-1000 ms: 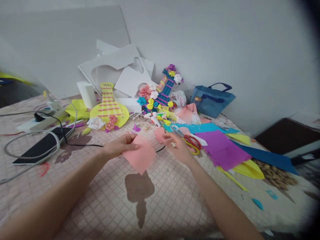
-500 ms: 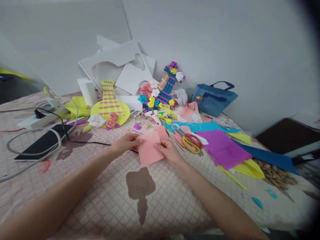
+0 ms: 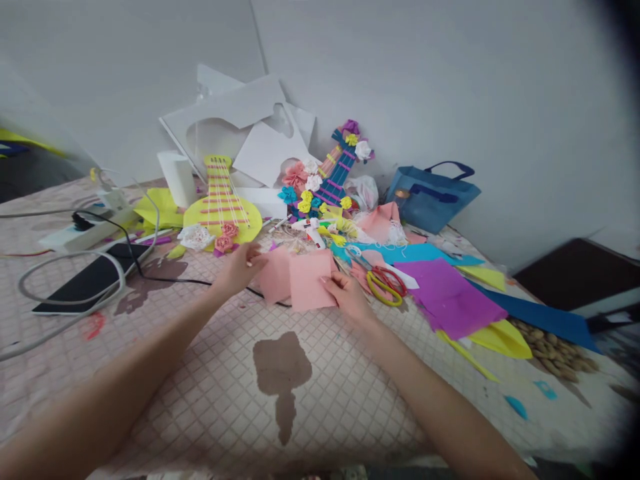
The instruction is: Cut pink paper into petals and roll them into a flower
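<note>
Two pink paper pieces are held side by side over the patterned table cover. My right hand (image 3: 350, 297) pinches the nearer pink square (image 3: 311, 289) at its right edge. My left hand (image 3: 239, 268) holds the second pink piece (image 3: 273, 275) at its left side, fingers closed on it. Red-and-yellow scissors (image 3: 384, 283) lie just right of my right hand.
A yellow paper guitar (image 3: 223, 212) and a blue flower-decorated guitar (image 3: 330, 180) lean at the back with white foam boards (image 3: 235, 120). Purple (image 3: 450, 297), blue and yellow sheets lie right, a blue bag (image 3: 433, 197) behind. A phone (image 3: 90, 283), cables and power strip sit left.
Both hands moved away from me toward the pile. The pink sheet passed into my right hand's grip, and my left hand now holds a second pink piece beside it.
</note>
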`<action>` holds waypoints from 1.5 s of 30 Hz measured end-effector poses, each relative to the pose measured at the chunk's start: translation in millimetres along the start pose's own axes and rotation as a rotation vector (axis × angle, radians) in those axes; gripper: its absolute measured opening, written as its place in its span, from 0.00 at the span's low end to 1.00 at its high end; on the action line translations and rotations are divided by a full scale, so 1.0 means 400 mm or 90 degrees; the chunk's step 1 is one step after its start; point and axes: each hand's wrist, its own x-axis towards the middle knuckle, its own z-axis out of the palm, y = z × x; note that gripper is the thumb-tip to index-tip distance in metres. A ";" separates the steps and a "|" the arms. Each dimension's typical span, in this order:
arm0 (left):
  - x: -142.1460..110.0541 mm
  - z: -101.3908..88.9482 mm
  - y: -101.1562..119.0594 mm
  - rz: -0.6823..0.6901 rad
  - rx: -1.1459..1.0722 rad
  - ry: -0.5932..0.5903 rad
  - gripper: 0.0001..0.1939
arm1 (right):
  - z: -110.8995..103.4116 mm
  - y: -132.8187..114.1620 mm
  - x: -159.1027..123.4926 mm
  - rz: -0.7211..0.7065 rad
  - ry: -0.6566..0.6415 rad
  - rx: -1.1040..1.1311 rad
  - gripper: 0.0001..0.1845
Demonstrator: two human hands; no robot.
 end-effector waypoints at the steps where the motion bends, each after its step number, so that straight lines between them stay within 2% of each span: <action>1: -0.003 -0.001 0.005 0.053 0.051 0.068 0.19 | 0.001 0.001 -0.001 0.007 0.001 0.020 0.18; 2: -0.009 0.002 0.014 0.093 0.082 0.107 0.22 | 0.004 0.001 -0.002 0.013 0.003 0.035 0.17; 3: -0.018 0.009 0.024 0.110 0.083 0.106 0.23 | 0.008 0.000 -0.005 0.015 0.005 0.046 0.17; 5: -0.043 0.032 0.047 0.061 -0.001 0.003 0.21 | 0.017 -0.005 -0.011 0.015 0.008 0.061 0.17; 8: -0.077 0.069 0.067 -0.093 -0.165 -0.206 0.19 | 0.031 -0.012 -0.021 0.027 0.003 0.092 0.17; 10: -0.089 0.083 0.068 -0.131 -0.200 -0.266 0.17 | 0.038 -0.015 -0.027 0.044 -0.011 0.116 0.16; 14: -0.089 0.083 0.058 -0.138 -0.228 -0.261 0.14 | 0.047 -0.018 -0.033 0.089 -0.029 0.166 0.11; 19: -0.085 0.083 0.054 -0.172 -0.373 -0.249 0.10 | 0.049 -0.026 -0.037 0.131 -0.019 0.254 0.11; 26: -0.077 0.079 0.059 -0.208 -0.390 -0.234 0.02 | 0.048 -0.019 -0.037 0.092 -0.022 0.252 0.06; 29: -0.078 0.079 0.069 -0.243 -0.424 -0.199 0.06 | 0.047 -0.014 -0.038 0.025 -0.021 0.203 0.05; 31: -0.084 0.081 0.080 -0.275 -0.444 -0.189 0.12 | 0.047 -0.015 -0.041 -0.017 -0.031 0.151 0.05; 33: -0.092 0.082 0.089 -0.301 -0.446 -0.207 0.19 | 0.047 -0.019 -0.045 -0.042 -0.043 0.101 0.06; 36: -0.101 0.084 0.089 -0.302 -0.414 -0.258 0.22 | 0.046 -0.023 -0.049 -0.060 -0.048 0.061 0.06; 41: -0.098 0.086 0.065 -0.258 -0.331 -0.303 0.19 | 0.046 -0.020 -0.047 -0.058 -0.038 0.078 0.06; 45: -0.094 0.082 0.066 -0.236 -0.332 -0.302 0.18 | 0.047 -0.026 -0.046 0.014 -0.020 0.193 0.14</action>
